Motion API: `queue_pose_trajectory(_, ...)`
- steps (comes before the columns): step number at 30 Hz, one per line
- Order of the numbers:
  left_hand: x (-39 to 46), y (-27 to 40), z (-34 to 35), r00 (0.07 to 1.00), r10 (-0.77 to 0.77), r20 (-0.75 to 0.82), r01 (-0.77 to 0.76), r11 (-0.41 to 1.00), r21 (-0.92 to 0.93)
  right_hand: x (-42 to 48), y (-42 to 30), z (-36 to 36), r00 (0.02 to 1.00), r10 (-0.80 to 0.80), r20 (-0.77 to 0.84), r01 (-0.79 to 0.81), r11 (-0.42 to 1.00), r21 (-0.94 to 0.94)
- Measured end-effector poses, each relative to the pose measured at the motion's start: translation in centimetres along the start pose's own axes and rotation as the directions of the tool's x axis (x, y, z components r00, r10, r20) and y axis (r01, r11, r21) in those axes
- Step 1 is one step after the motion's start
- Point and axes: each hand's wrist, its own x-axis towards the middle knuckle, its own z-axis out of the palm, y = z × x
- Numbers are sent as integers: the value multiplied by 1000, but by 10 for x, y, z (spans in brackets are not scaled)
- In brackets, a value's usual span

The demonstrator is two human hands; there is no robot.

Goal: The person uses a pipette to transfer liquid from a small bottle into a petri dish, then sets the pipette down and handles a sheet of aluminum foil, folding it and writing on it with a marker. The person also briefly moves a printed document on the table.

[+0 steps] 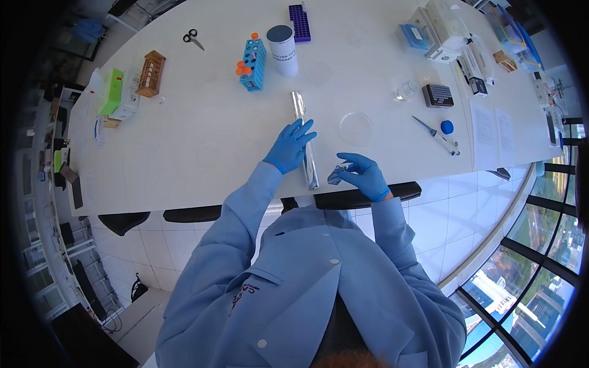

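Both hands wear blue gloves. My left hand (287, 146) rests with spread fingers against a roll of aluminium foil (310, 168), which lies lengthwise before me and is partly covered by the hand. My right hand (363, 175), just right of the roll, pinches a crumpled piece of foil (336, 175) between thumb and fingers. Beyond the right hand a clear round dish or lid (355, 129) lies flat. Past the far end of the roll stands a white cylindrical container with a grey lid (284, 55), beside a blue tube rack (254, 69) holding orange-capped tubes.
A micropipette (439, 138), a blue cap (447, 127), a glass bottle (407, 90) and a dark box (438, 96) lie to the right, near printed sheets (484, 133). Scissors (193, 39), a wooden rack (151, 73) and a purple rack (300, 23) are farther off. Chairs touch the near edge.
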Motion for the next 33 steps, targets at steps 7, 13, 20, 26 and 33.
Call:
queue_pose_trajectory(7,12,-7,5,887,298,352,-418,841,342,-5,8,-18,979,-30,-201,80,967,242)
queue_pose_trajectory(13,33,9,-32,854,413,316,-513,767,385,-8,-1,-15,959,-84,-272,162,947,277)
queue_pose_trajectory(20,-3,9,-112,980,143,137,-190,874,447,1,-20,-12,892,-150,-427,340,845,413)
queue_pose_trajectory(26,-107,-156,-171,874,-423,-239,485,793,368,22,-21,27,906,-53,-420,271,835,480)
queue_pose_trajectory(33,-153,-302,-139,727,-677,-120,649,618,444,59,-15,110,934,70,-350,149,814,561)
